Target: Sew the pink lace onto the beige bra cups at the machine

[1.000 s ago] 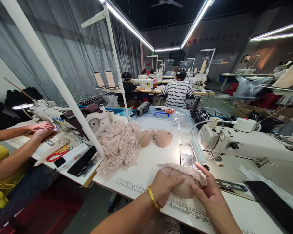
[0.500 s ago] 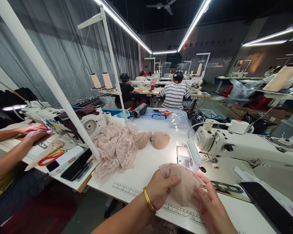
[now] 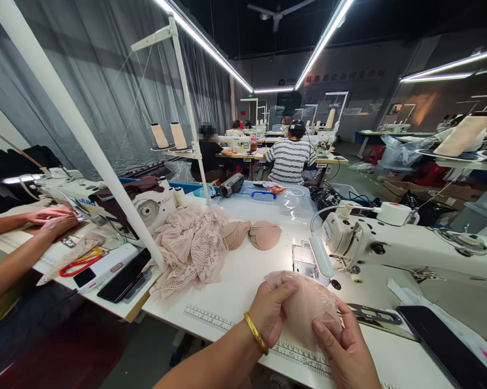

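A beige bra cup (image 3: 306, 305) covered with sheer fabric is held up between my two hands, above the front of the white sewing table (image 3: 243, 275). My left hand (image 3: 272, 308), with a gold bangle at the wrist, pinches its left edge, thumb on top. On the right side my right hand (image 3: 342, 337) grips the cup, thumb across its front and fingers behind. Just beyond stands the sewing machine (image 3: 360, 237) with its lamp lit. Loose bra cups (image 3: 264, 235) lie farther back, beside a heap of beige lace (image 3: 190, 246).
A black phone (image 3: 441, 340) lies at the right. Behind the table sits a clear plastic box (image 3: 227, 202). At the left, a co-worker's hands (image 3: 57, 221) are at another machine, near red-handled scissors (image 3: 79, 265) and a white thread stand pole (image 3: 85, 140).
My right thumb has come onto the front of the cup, and the fingers have closed around its right edge. The left hand keeps its pinch, its thumb slightly higher.
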`<state>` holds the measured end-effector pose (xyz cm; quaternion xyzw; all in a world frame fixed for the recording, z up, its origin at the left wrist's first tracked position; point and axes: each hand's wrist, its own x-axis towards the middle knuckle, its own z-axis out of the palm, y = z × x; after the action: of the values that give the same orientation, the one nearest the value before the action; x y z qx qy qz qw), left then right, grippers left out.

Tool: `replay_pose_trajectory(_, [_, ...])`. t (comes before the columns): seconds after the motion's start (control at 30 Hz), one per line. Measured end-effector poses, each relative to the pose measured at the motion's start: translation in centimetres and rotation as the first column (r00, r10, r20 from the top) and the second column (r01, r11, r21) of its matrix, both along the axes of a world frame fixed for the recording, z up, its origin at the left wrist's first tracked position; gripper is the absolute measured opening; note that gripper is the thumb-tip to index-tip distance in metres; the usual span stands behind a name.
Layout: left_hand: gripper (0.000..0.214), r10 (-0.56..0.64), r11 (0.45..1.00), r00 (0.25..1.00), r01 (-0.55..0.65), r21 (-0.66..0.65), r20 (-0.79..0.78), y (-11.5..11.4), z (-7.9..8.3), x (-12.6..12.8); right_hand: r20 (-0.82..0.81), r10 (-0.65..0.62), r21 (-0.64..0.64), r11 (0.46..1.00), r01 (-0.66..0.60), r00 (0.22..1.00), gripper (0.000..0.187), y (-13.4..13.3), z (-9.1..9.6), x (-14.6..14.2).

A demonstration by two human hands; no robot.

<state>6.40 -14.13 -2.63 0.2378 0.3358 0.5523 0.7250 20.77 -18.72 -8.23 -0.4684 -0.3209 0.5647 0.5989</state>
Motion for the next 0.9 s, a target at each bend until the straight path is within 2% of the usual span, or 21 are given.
replay_pose_trajectory(0.2, [0.05,-0.122,0.991,0.992,0.122,0.047,-0.016,-0.1,0.4,0.2,0.005,0.007,0.013,1.0,-0.007,1.0,0.104,0.0,-0.3,0.3])
replay_pose_trajectory(0.3, [0.049,-0.088,0.995,0.995,0.09,0.038,-0.044,0.1,0.4,0.4,0.014,0.021,0.014,1.0,-0.021,1.0,0.107,0.0,-0.5,0.4])
replay_pose_trajectory(0.43, [0.046,-0.039,0.999,0.999,0.039,0.014,-0.016,0.6,0.9,0.4,0.044,0.121,0.059,0.991,-0.123,0.992,0.112,-0.7,-0.6,0.5])
replay_pose_trajectory(0.47, [0.045,-0.062,0.998,0.998,0.062,0.029,-0.016,0.7,1.2,0.1,0.067,0.144,0.066,0.987,-0.148,0.987,0.112,-0.9,-0.8,0.7])
replay_pose_trajectory(0.53, [0.045,-0.194,0.973,0.98,0.199,0.116,-0.053,0.8,2.2,-0.8,0.151,0.159,0.07,0.983,-0.171,0.976,0.108,-0.9,-1.1,1.7])
replay_pose_trajectory(0.57, [0.045,-0.3,0.93,0.947,0.317,0.185,-0.114,0.8,2.8,-1.3,0.221,0.151,0.082,0.982,-0.173,0.963,0.103,-0.7,-1.2,2.5])
replay_pose_trajectory(0.6, [0.044,-0.416,0.847,0.883,0.463,0.262,-0.215,1.0,3.3,-1.9,0.312,0.135,0.117,0.977,-0.179,0.94,0.097,-0.2,-1.3,3.4])
replay_pose_trajectory(0.63, [0.04,-0.502,0.716,0.783,0.615,0.331,-0.369,1.2,3.8,-2.4,0.426,0.114,0.172,0.964,-0.205,0.898,0.087,0.5,-1.2,4.4])
replay_pose_trajectory(0.67, [0.03,-0.527,0.537,0.64,0.76,0.365,-0.559,1.5,4.1,-2.8,0.554,0.073,0.256,0.933,-0.253,0.83,0.075,1.5,-1.1,5.4])
replay_pose_trajectory(0.7, [0.017,-0.446,0.353,0.497,0.862,0.364,-0.744,1.9,4.2,-2.9,0.687,0.019,0.344,0.872,-0.348,0.727,0.061,2.7,-0.8,6.4])
replay_pose_trajectory(0.73, [0.006,-0.276,0.192,0.368,0.926,0.324,-0.888,2.5,4.1,-3.0,0.814,-0.052,0.39,0.787,-0.478,0.579,0.041,4.0,-0.4,7.3])
replay_pose_trajectory(0.77, [0.003,-0.063,0.078,0.269,0.961,0.264,-0.961,3.1,3.8,-2.8,0.888,-0.153,0.401,0.722,-0.564,0.434,0.025,5.4,0.1,8.0])
replay_pose_trajectory(0.8, [0.008,0.137,0.01,0.205,0.978,0.208,-0.969,3.9,3.4,-2.5,0.93,-0.233,0.365,0.672,-0.645,0.284,0.02,6.7,0.6,8.5])
replay_pose_trajectory(0.83, [0.01,0.288,-0.021,0.159,0.987,0.159,-0.944,4.7,2.8,-2.1,0.958,-0.246,0.276,0.645,-0.713,0.148,0.023,7.9,1.0,8.8])
replay_pose_trajectory(0.87, [0.011,0.375,-0.032,0.122,0.992,0.119,-0.919,5.5,2.3,-1.7,0.962,-0.261,0.232,0.629,-0.742,0.08,0.029,8.8,1.3,9.0])
replay_pose_trajectory(0.9, [0.01,0.408,-0.032,0.097,0.995,0.092,-0.908,6.3,1.8,-1.3,0.965,-0.257,0.201,0.626,-0.754,0.044,0.032,9.5,1.5,9.1])
